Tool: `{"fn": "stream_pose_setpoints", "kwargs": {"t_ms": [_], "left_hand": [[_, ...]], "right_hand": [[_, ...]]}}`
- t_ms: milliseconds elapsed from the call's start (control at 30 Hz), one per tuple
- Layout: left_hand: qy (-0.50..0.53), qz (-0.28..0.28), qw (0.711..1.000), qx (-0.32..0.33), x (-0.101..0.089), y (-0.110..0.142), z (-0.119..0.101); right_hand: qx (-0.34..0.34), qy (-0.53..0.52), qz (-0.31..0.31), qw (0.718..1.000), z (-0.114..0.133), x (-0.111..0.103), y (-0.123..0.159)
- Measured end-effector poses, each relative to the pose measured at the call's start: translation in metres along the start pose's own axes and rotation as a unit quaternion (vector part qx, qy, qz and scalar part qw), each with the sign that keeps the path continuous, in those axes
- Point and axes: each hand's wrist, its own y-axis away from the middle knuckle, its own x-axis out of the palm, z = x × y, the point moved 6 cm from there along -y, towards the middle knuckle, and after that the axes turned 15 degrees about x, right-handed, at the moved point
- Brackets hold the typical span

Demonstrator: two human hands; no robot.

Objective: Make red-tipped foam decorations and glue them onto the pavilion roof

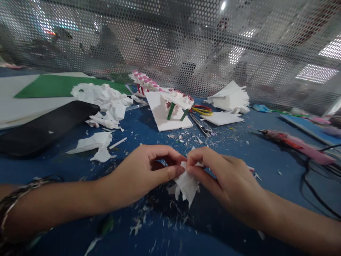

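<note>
Between my two hands hangs a small torn piece of white tissue paper [187,185], its ragged lower edge just over the blue table. My left hand [151,174] pinches it at the upper left with thumb and fingertips. On the other side my right hand [218,174] grips the paper's top between thumb and index finger. The fingertips of both hands nearly meet. Further left lies a torn tissue scrap [98,144] with a thin white stick [118,143] beside it.
Ahead stand small models with green legs [171,111] and pink-dotted tops [145,80]. Scissors [202,110], a metal tool [199,125] and stacked white tissue [230,97] are near them. At right lies a pink-handled glue gun or soldering tool [301,144] with a black cord. A perforated metal screen [165,46] closes the back.
</note>
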Motion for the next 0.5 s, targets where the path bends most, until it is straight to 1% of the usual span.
{"fn": "stream_pose_setpoints", "kwargs": {"t_ms": [133,233,300,400,500], "left_hand": [[0.001,-0.007,1.0,0.011,0.0015,0.0005,-0.0033],[0.008,-0.014,1.0,0.007,0.0022,0.0007,-0.0055],[0.01,-0.015,1.0,-0.001,0.0026,0.0011,-0.0063],[0.008,-0.002,1.0,-0.009,0.0041,0.0021,-0.0062],[-0.013,0.002,1.0,0.012,0.0041,0.002,-0.0078]], "right_hand": [[-0.004,0.031,-0.028,0.999,0.0009,0.0,-0.0005],[-0.001,0.04,-0.043,0.998,0.001,-0.0006,-0.0001],[-0.001,0.025,-0.041,0.999,0.0014,-0.001,0.0014],[0.004,-0.025,-0.023,0.999,0.0013,-0.0009,0.0042],[0.019,-0.061,-0.007,0.998,-0.0007,-0.0005,0.0048]]}}
